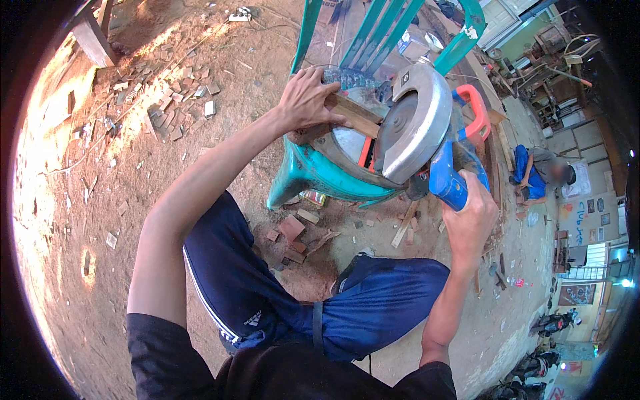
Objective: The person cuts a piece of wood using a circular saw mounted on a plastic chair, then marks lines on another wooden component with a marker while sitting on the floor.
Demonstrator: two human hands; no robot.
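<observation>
The left hand point(310, 101) grips a brown stick of wood point(359, 119) on a round saw point(423, 123) that sits on a green plastic chair point(320, 172) — the stick's end is right by the saw's round metal guard — and the right hand point(471, 212) is wrapped tight around the saw's blue handle point(449, 181). There is a small pale label point(405, 78) with a dark mark on the guard, white writing on one leg of the dark blue trousers point(230, 257), and colored letters on the far wall point(600, 230).
</observation>
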